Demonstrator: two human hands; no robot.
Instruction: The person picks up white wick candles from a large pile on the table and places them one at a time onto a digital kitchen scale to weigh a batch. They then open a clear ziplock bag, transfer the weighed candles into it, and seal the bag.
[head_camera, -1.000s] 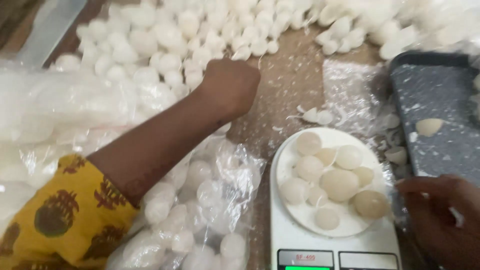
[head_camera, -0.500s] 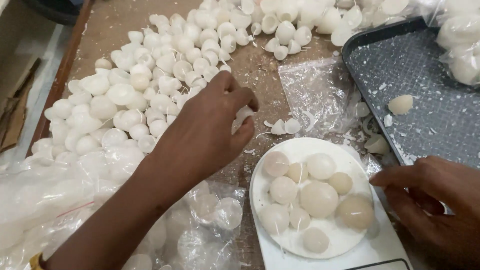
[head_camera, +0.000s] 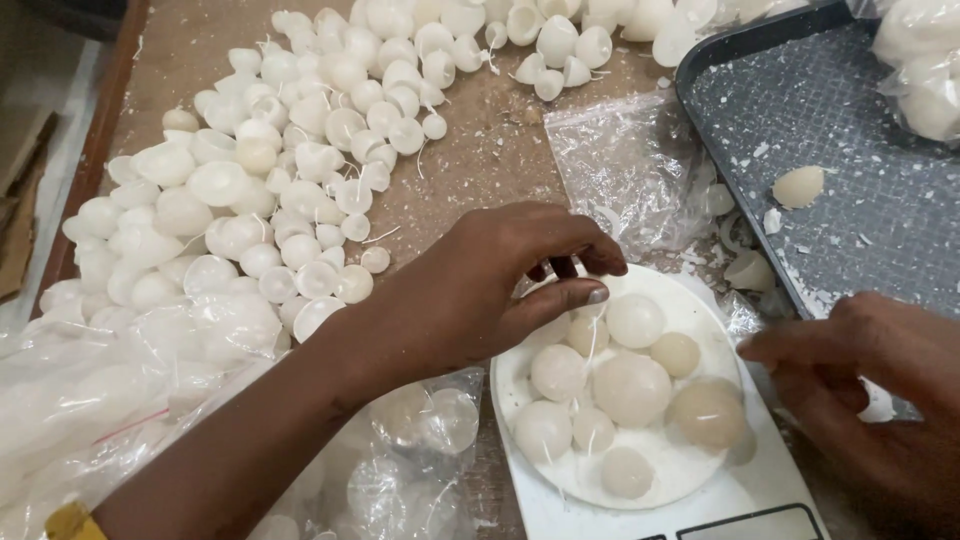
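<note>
The left hand (head_camera: 480, 290) hovers over the round white plate (head_camera: 690, 465) on the white scale (head_camera: 760, 505), fingertips pinched nearly closed; whether they grip a wax ball is hidden. The right hand (head_camera: 860, 385) rests loosely curled at the plate's rim, holding nothing visible. Wax balls (head_camera: 632, 388) fill the plate. Half a second earlier, the left hand was at the pile of white shells (head_camera: 260, 190).

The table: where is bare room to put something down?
Bare brown table lies between the pile of white shells and the clear bag. The grey tray is mostly bare. The white dish on the scale is crowded.
</note>
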